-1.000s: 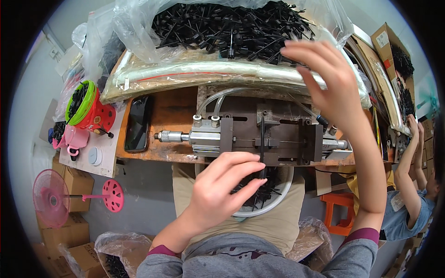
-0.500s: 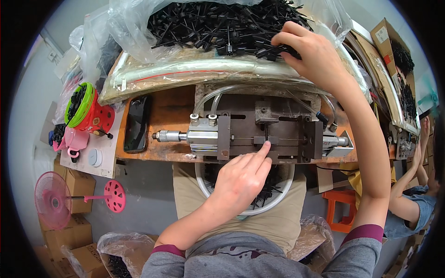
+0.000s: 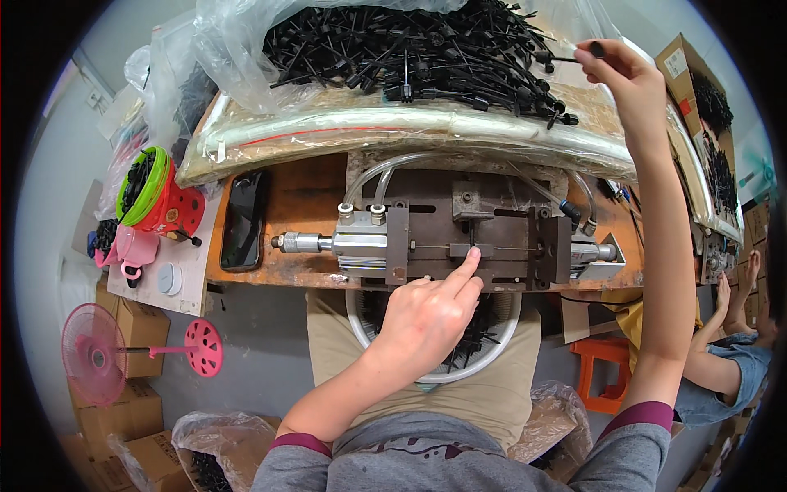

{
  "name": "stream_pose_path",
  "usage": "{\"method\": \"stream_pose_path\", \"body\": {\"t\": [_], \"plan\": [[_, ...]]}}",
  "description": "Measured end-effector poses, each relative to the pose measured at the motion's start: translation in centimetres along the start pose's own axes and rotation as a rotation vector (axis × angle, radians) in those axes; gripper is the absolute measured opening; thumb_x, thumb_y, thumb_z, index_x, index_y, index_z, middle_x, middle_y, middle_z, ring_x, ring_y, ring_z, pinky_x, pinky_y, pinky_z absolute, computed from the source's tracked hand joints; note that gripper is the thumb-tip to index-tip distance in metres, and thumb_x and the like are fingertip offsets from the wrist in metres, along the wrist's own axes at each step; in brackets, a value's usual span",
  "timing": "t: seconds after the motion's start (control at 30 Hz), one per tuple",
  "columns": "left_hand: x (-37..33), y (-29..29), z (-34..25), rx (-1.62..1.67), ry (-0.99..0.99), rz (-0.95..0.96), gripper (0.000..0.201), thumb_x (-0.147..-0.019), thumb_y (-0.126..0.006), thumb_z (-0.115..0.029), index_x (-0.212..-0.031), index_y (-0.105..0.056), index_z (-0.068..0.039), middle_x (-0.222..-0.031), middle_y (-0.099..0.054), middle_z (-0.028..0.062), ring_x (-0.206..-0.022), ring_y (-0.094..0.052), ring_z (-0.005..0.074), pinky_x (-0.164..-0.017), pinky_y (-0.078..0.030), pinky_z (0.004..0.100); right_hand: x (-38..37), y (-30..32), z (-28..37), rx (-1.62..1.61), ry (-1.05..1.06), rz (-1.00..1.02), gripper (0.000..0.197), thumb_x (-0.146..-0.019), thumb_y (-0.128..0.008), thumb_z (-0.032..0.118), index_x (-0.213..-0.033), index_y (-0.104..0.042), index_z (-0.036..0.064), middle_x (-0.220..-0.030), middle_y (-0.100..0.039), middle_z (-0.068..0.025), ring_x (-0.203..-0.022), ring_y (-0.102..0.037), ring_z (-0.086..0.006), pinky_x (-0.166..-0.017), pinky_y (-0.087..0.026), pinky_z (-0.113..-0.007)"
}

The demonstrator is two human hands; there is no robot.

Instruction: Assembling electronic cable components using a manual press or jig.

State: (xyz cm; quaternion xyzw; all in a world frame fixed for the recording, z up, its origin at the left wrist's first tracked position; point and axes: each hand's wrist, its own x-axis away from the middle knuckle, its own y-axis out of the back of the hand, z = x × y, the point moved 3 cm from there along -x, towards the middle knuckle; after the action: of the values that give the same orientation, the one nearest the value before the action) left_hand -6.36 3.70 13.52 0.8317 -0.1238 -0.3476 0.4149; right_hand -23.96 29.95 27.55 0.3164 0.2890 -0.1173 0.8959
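My right hand (image 3: pixel 635 86) is raised beside the right end of the pile. Between its thumb and fingers it pinches a thin black plastic stem (image 3: pixel 566 58) with a dark rounded end. My left hand (image 3: pixel 430 316) is at the front of the clamping jig, index finger stretched out and the other fingers partly bent. That fingertip rests on a small dark block (image 3: pixel 469 249) in the middle of the jig (image 3: pixel 434 266), where a slim black piece stands upright. Beyond the jig lies a large heap of black stemmed plastic parts (image 3: pixel 393 49).
A metal cylinder (image 3: pixel 361 246) with clear air hoses sits at the jig's left, another (image 3: pixel 586 252) at its right. A phone (image 3: pixel 243 221) lies left on the bench. A white-rimmed basket (image 3: pixel 492 354) with black parts is on my lap. Another person's arm (image 3: pixel 713 361) shows at right.
My right hand has come away from the heap, moving right with a black stemmed part. Some parts at the heap's right end have shifted. My left hand stays nearly still.
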Motion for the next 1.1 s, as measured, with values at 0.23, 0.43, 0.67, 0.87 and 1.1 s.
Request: {"method": "stream_pose_path", "body": {"t": [0.23,0.43,0.67,0.87,1.1], "plan": [[0.3,0.1,0.2,-0.016,0.022,0.026,0.028,-0.073,-0.077,-0.008,-0.099,-0.066,-0.006,-0.126,-0.065,0.0120,-0.061,-0.067,0.0227,-0.058,-0.054,0.0295,7.2,-1.9,5.0,-0.560,-0.124,0.050,0.017,-0.084,-0.074,0.008,-0.099,-0.072,-0.0013,-0.093,-0.071,-0.0063,-0.082,-0.061,-0.0104,-0.079,-0.048,-0.024],[0.5,3.1,-0.4,0.937,0.411,-0.138,0.079,-0.080,-0.075,0.002,-0.148,-0.036,-0.001,-0.136,-0.055,0.0215,-0.094,-0.070,0.0212,-0.074,-0.060,0.0301,15.9,-3.4,7.4,-0.638,-0.174,0.302,0.016,-0.077,-0.075,-0.008,-0.092,-0.071,-0.0024,-0.094,-0.070,-0.0128,-0.087,-0.067,-0.0179,-0.072,-0.055,-0.027],[1.3,5.2,-0.8,0.961,0.223,-0.016,0.035,-0.073,-0.077,0.010,-0.108,-0.072,0.004,-0.107,-0.066,0.0173,-0.088,-0.069,0.0197,-0.075,-0.061,0.0279,17.9,-3.9,7.1,-0.429,0.143,0.253,0.023,-0.075,-0.076,-0.007,-0.097,-0.076,0.0004,-0.097,-0.074,-0.0139,-0.093,-0.069,-0.0205,-0.076,-0.054,-0.028],[1.8,2.0,-0.7,0.300,0.089,-0.187,0.030,-0.072,-0.079,0.003,-0.102,-0.072,0.001,-0.117,-0.064,0.0153,-0.077,-0.068,0.0175,-0.067,-0.056,0.0284,19.9,-2.4,5.6,-0.322,-0.128,-0.088,0.027,-0.083,-0.070,-0.006,-0.110,-0.072,-0.0016,-0.109,-0.066,-0.0118,-0.093,-0.068,-0.0214,-0.079,-0.054,-0.030],[0.9,-0.4,-0.8,-0.135,-0.034,-0.050,0.023,-0.073,-0.077,-0.011,-0.093,-0.071,-0.003,-0.122,-0.068,0.0127,-0.068,-0.067,0.0168,-0.061,-0.052,0.0273,21.7,-2.3,5.6,-0.453,-0.025,0.049,0.078,-0.076,-0.081,0.037,-0.130,-0.053,-0.0123,-0.129,-0.051,-0.0228,-0.112,-0.061,-0.0295,-0.098,-0.048,-0.041]]}}
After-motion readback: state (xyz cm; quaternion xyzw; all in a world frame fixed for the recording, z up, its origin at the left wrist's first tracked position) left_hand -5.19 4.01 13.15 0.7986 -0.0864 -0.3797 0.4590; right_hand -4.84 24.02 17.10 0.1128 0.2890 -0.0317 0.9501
